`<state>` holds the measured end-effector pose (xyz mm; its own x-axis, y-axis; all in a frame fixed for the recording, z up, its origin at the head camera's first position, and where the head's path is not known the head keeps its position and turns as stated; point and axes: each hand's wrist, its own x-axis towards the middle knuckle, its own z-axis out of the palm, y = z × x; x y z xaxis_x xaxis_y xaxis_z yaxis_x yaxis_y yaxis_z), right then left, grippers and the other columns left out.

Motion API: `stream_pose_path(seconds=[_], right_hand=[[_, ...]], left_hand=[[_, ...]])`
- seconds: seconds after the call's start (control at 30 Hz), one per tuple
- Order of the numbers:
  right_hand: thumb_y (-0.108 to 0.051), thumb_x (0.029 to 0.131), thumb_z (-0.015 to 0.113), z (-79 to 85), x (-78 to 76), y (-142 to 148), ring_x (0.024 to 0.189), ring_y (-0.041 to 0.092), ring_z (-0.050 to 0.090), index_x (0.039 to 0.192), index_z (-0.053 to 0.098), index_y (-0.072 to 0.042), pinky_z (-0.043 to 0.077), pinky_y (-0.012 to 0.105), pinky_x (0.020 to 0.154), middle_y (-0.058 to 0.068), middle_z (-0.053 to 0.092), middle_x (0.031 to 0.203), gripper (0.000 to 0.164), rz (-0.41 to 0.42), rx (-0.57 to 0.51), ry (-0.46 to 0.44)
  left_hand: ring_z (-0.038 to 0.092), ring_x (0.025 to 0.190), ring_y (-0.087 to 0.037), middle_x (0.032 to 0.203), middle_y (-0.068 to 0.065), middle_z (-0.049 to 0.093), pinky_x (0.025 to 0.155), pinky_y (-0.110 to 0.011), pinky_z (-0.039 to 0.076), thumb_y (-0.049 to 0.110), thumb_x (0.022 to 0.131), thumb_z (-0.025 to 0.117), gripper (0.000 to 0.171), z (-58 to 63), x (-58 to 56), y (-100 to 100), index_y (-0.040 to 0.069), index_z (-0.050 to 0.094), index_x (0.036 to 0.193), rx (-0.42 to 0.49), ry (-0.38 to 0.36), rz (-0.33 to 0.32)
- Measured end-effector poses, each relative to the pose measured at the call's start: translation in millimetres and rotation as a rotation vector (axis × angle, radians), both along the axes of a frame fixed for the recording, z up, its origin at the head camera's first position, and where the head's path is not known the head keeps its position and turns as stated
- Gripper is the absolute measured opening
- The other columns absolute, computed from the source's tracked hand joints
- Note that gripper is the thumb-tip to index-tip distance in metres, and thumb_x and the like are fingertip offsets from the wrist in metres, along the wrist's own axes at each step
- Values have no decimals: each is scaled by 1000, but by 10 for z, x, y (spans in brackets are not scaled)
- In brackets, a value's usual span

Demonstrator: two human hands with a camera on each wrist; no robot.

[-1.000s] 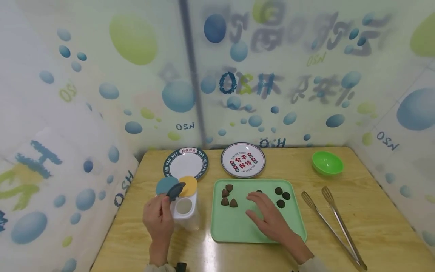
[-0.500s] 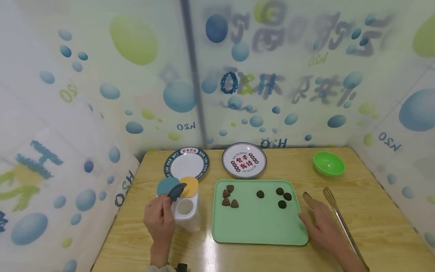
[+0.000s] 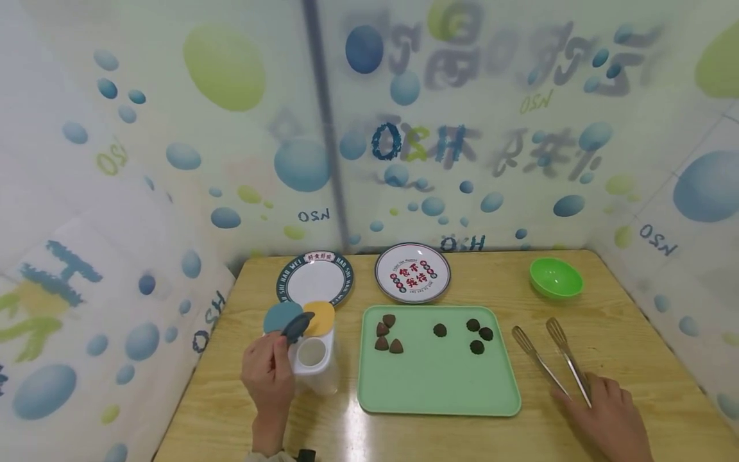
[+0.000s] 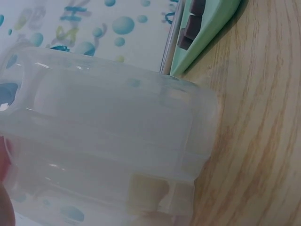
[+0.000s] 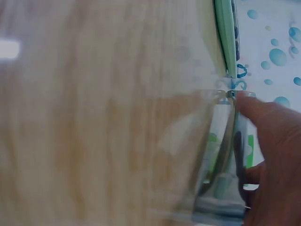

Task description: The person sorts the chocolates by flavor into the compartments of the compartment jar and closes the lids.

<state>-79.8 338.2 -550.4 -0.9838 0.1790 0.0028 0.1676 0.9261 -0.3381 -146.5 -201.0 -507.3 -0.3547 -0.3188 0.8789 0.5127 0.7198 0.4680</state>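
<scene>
My left hand (image 3: 268, 375) pinches the raised dark blue flip lid (image 3: 296, 326) of a translucent container (image 3: 316, 375) with several compartments. Beneath that lid, a round white opening shows; the light blue lid (image 3: 281, 317) and yellow lid (image 3: 319, 317) lie down. In the left wrist view, a few pale pieces (image 4: 148, 192) show through the container's wall. At the right, my right hand (image 3: 611, 417) holds the metal tongs (image 3: 570, 361) by the handle part, thumb on one arm and fingers on the other. The tongs' heads lie spread apart, pointing away from me.
A green tray (image 3: 439, 385) bears several brown triangular pieces (image 3: 382, 344) at left and several dark round scalloped pieces (image 3: 476, 347) at right. Behind stand a dark-rimmed plate (image 3: 314, 282), a plate with red lettering (image 3: 412, 273) and a green bowl (image 3: 556, 278). Patterned sheets enclose the table.
My right hand has moved from over the tray, rightward past the tongs' near head, and back toward me onto the tongs' handle. My left hand stays on the lid.
</scene>
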Motion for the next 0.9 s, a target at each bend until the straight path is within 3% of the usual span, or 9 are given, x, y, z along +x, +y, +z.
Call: stream_pose_path(seconds=[0.2, 0.5, 0.63, 0.73, 0.83, 0.9], right_hand=[[-72, 89, 53, -39, 10, -28, 101, 57, 48, 120, 52, 17, 44, 64, 78, 40, 49, 116, 95, -33, 60, -33], [-62, 96, 50, -55, 15, 15, 101, 54, 49, 120, 49, 20, 44, 60, 76, 40, 50, 116, 85, -59, 1, -30], [-60, 99, 44, -1, -12, 87, 76, 35, 56, 107, 52, 12, 45, 44, 58, 24, 58, 88, 73, -80, -119, -87], [-59, 100, 39, 59, -34, 155, 67, 25, 58, 113, 46, 11, 42, 37, 52, 16, 60, 81, 72, -95, -207, -149], [-56, 102, 35, 108, -41, 195, 75, 33, 65, 135, 28, 16, 48, 43, 58, 28, 64, 92, 80, -98, -245, -170], [-54, 103, 35, 126, -46, 193, 77, 38, 66, 139, 22, 15, 49, 46, 59, 35, 63, 96, 80, -96, -257, -177]], left_hand=[[64, 76, -33, 74, -19, 69, 96, -15, 43, 4, 93, 65, 20, 2, 11, 8, -8, 69, 78, -2, -13, -2], [62, 76, -30, 75, -19, 69, 97, -15, 43, 3, 93, 66, 18, 4, 26, 17, -6, 69, 78, -2, -23, -17], [62, 75, -31, 76, -19, 69, 97, -17, 44, 4, 93, 65, 19, 15, 23, 13, -7, 69, 79, -8, -15, -27], [62, 75, -29, 76, -19, 70, 98, -16, 44, 6, 95, 65, 20, 29, 30, 12, -7, 69, 79, -13, -27, -21], [62, 75, -28, 77, -19, 70, 98, -15, 43, 6, 95, 65, 20, 40, 37, 11, -6, 70, 81, -15, -38, -14], [62, 76, -28, 78, -19, 70, 98, -15, 43, 6, 95, 65, 19, 40, 38, 8, -6, 70, 81, -14, -39, -13]])
